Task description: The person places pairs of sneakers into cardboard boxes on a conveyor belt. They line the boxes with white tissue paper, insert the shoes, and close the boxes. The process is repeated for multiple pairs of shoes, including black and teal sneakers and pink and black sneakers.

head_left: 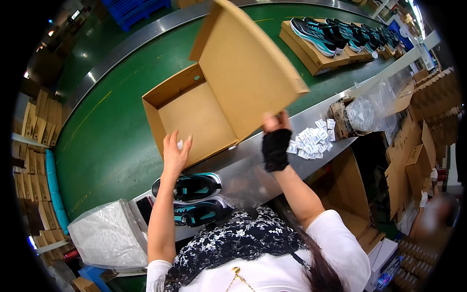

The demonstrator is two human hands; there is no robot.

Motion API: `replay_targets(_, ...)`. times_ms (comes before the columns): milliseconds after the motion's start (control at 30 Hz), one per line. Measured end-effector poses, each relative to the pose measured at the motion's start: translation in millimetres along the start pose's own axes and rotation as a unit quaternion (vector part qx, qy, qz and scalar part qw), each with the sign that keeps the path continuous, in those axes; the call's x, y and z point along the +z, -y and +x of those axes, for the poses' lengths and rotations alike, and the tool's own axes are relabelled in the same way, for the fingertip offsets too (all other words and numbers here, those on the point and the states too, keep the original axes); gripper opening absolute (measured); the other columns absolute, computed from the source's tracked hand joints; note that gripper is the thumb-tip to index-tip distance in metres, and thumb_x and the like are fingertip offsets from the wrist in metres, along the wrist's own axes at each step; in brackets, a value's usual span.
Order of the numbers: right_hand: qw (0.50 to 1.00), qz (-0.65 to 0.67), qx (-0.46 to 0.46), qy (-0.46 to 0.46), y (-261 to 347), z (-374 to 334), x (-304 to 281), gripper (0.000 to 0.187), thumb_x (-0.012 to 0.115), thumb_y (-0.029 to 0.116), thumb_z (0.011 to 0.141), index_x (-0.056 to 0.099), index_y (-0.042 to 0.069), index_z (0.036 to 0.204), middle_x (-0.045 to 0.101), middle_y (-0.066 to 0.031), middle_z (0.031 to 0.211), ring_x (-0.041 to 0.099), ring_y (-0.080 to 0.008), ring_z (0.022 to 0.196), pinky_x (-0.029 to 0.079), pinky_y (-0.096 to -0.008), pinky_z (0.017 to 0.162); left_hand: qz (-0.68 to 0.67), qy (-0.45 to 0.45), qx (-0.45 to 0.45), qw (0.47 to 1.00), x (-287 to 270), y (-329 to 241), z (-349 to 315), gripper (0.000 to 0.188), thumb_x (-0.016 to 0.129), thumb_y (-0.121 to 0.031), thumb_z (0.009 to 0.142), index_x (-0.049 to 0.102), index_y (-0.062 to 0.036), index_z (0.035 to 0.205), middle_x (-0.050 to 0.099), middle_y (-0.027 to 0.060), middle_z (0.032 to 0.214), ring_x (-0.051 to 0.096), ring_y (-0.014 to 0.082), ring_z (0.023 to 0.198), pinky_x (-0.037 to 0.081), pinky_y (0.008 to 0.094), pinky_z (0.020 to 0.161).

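Observation:
A brown cardboard shoebox [194, 114] stands on the green conveyor belt with its hinged lid [248, 63] raised; its inside looks bare. My right hand [275, 122], in a black fingerless wrist cover, is closed on the lid's near corner, slightly blurred. Fingers apart, my left hand [176, 152] is at the box's near left edge. A small white piece [180, 144] shows by its fingers; I cannot tell what it is. Below that hand, a pair of black and teal sneakers [197, 199] lies on the metal ledge, partly behind my left forearm.
Small white packets [314, 141] are heaped on the ledge at right, beside a carton with clear plastic [360, 114]. More sneakers [318, 36] sit on shoeboxes across the belt. A stack of white wrapping sheets [109, 236] lies at lower left. A person [435, 214] is at far right.

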State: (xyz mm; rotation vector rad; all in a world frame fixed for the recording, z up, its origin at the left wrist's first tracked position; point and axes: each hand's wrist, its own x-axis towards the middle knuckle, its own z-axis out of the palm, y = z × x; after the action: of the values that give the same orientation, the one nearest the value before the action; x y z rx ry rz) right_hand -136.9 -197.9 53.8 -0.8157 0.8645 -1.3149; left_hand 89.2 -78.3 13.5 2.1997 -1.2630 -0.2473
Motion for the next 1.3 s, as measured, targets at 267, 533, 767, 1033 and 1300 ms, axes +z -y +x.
replay_targets(267, 0.956, -0.212, 0.191, -0.067, -88.9, -18.2, -101.9, 0.038, 0.055, 0.035, 0.083, 0.048, 0.000, 0.099, 0.058, -0.0117, 0.086, 0.057, -0.0180, 0.072, 0.043, -0.0242, 0.056, -0.117, -0.044, 0.011, 0.992, -29.0, 52.7, -23.9, 0.019, 0.057, -0.013, 0.081, 0.059, 0.0016, 0.092, 0.058, 0.0166, 0.094, 0.059, 0.0264, 0.080, 0.047, 0.0312, 0.070)
replay_targets(533, 0.693, -0.653, -0.243, 0.186, -111.2, -85.1, -88.5, 0.030, 0.059, 0.015, 0.072, 0.051, 0.000, 0.097, 0.049, -0.0168, 0.108, 0.045, -0.0337, 0.101, 0.033, -0.0408, 0.089, 0.015, -0.285, -0.213, 0.934, -121.7, 209.5, -128.5, 0.023, 0.051, -0.016, 0.085, 0.057, 0.0013, 0.097, 0.059, 0.0116, 0.084, 0.056, 0.0185, 0.073, 0.044, 0.0290, 0.066)
replay_targets(767, 0.655, -0.680, -0.281, 0.172, -118.5, -89.9, -101.2, 0.028, 0.057, 0.013, 0.073, 0.051, 0.000, 0.097, 0.050, -0.0163, 0.107, 0.046, -0.0334, 0.100, 0.034, -0.0400, 0.089, 0.263, -0.160, -0.490, 0.815, -191.4, 274.8, -274.4, 0.053, 0.059, -0.046, 0.073, 0.052, -0.0057, 0.107, 0.045, 0.0149, 0.108, 0.039, 0.0320, 0.105, 0.030, 0.0463, 0.088)
replay_targets(1033, 0.643, -0.697, -0.272, 0.160, -134.0, -71.7, -121.7, 0.032, 0.053, 0.018, 0.077, 0.050, 0.002, 0.105, 0.049, -0.0142, 0.113, 0.045, -0.0316, 0.105, 0.031, -0.0396, 0.093, 0.289, -0.178, -0.489, 0.803, -190.6, 311.8, -307.4, 0.066, 0.053, -0.054, 0.074, 0.044, -0.0095, 0.122, 0.034, 0.0145, 0.129, 0.026, 0.0324, 0.120, 0.018, 0.0484, 0.097)
replay_targets(1300, 0.630, -0.725, -0.236, 0.148, -133.0, -78.5, -122.1, 0.034, 0.051, 0.018, 0.079, 0.048, 0.004, 0.110, 0.047, -0.0125, 0.117, 0.042, -0.0303, 0.110, 0.026, -0.0394, 0.096, 0.292, -0.189, -0.475, 0.808, -203.8, 314.3, -309.4, 0.044, 0.038, -0.041, 0.087, 0.057, -0.0055, 0.104, 0.054, 0.0191, 0.106, 0.048, 0.0341, 0.103, 0.033, 0.0468, 0.087)
